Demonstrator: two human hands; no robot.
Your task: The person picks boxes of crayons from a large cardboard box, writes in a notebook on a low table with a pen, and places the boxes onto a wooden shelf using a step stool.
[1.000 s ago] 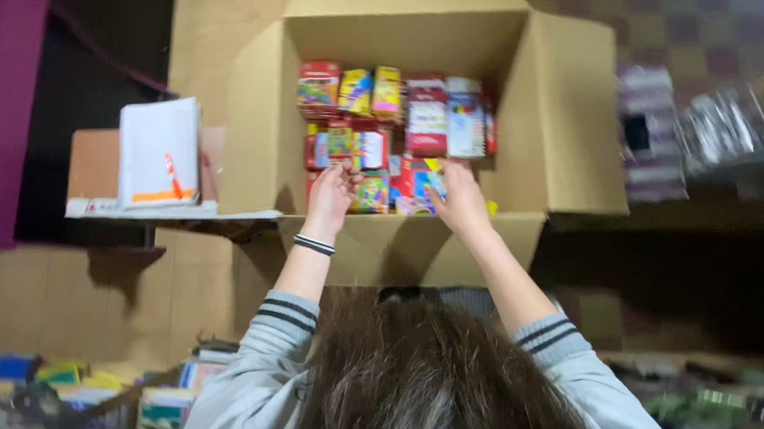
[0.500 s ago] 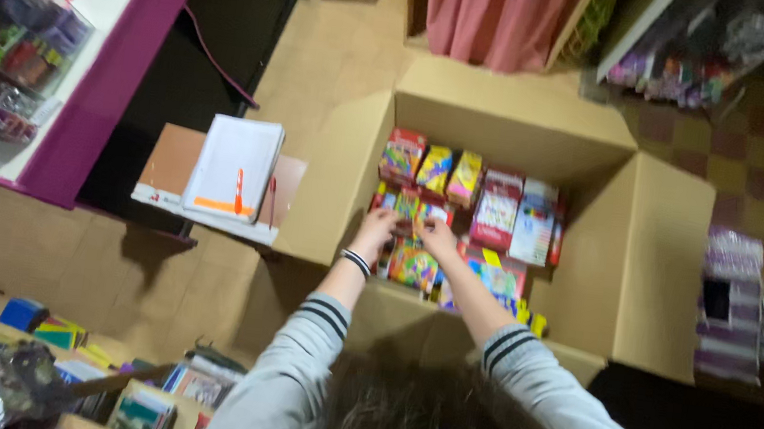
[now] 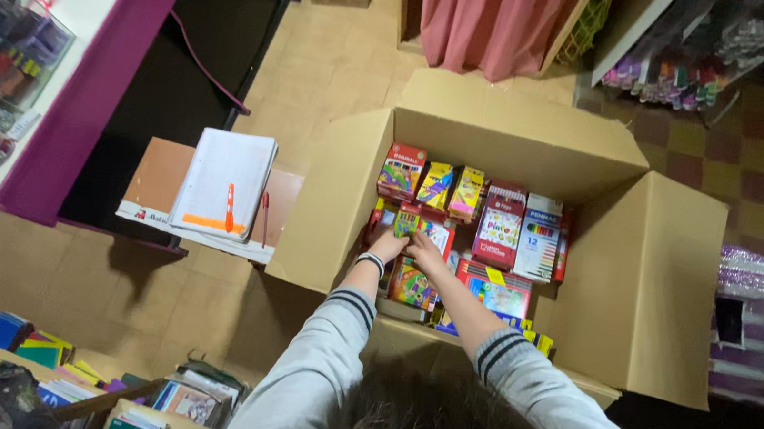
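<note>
Tiled floor, open cardboard box (image 3: pixel 640 301) (flaps out); my left hand (image 3: pixel 388 244) and right hand (image 3: pixel 424 251) pinching one colourful pack (image 3: pixel 412 224) together.

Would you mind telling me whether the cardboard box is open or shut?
Open: the box has its flaps folded outward, showing colourful packs inside, and both the left hand and right hand reach in.
</note>
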